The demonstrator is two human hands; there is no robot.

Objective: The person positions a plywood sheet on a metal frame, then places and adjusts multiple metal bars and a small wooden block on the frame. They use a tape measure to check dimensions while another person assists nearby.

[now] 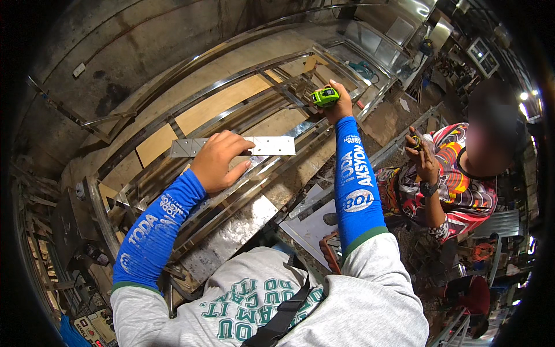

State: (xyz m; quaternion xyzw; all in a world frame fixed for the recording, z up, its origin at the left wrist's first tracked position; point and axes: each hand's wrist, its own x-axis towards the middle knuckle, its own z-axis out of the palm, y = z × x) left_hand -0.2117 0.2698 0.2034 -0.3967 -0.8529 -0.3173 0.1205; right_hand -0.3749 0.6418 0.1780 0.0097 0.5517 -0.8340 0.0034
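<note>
My left hand (218, 163) lies over a flat silver metal strip (276, 146) with several drilled holes, its thumb and fingers spread along the strip's near edge. The strip rests across a long metal frame (231, 121) of shiny square tubing. Farther right, my right hand (340, 102) is closed around a bright green tape measure (325, 97), held above the frame's right part. No drawn-out blade shows from the tape measure. Blue sleeves cover both my forearms.
Tan boards (222, 104) lie under the frame. A concrete wall (133, 52) stands behind. At right, a co-worker in a patterned shirt (457, 173) raises a hand (425, 159) holding something small. A white sheet (312, 222) and a reddish-brown handled tool (330, 251) lie near my right elbow.
</note>
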